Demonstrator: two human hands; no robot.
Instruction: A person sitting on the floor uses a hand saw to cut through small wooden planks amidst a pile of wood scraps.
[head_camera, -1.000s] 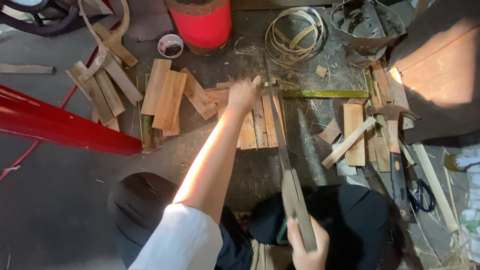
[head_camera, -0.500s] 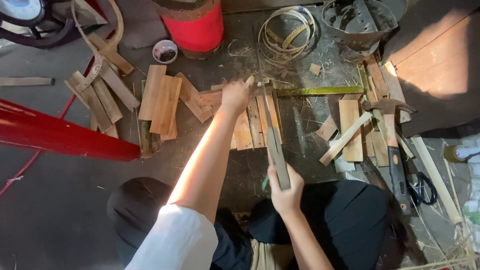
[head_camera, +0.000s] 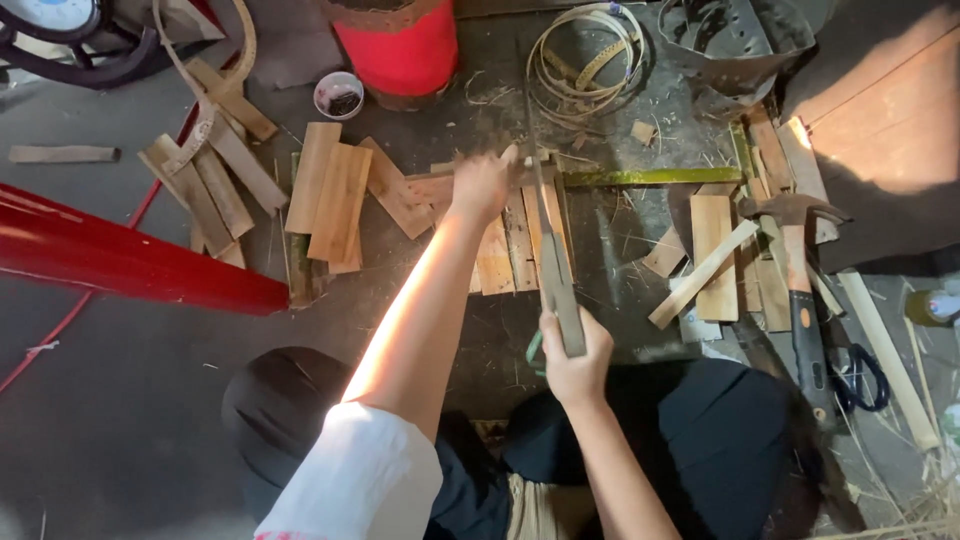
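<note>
My left hand (head_camera: 482, 183) reaches out and presses down on a bamboo piece (head_camera: 440, 188) lying on the ground among flat bamboo slats (head_camera: 497, 262). Closer to my body, my right hand (head_camera: 574, 358) grips the handle of a long knife (head_camera: 548, 235). Its blade points away from me and its tip stands beside my left hand's fingers. A long green bamboo strip (head_camera: 650, 176) runs to the right from that spot.
More slats (head_camera: 330, 195) lie to the left beside a red pipe (head_camera: 130, 265). A red drum (head_camera: 402, 45), a small bowl (head_camera: 339, 95) and a coil of bamboo strips (head_camera: 585, 60) sit at the back. A hatchet (head_camera: 795, 260), scissors (head_camera: 860, 375) and slats (head_camera: 712, 255) lie right.
My right hand has moved the knife forward, away from my lap, so the blade now reaches up beside my left hand. My left hand has stayed on the bamboo.
</note>
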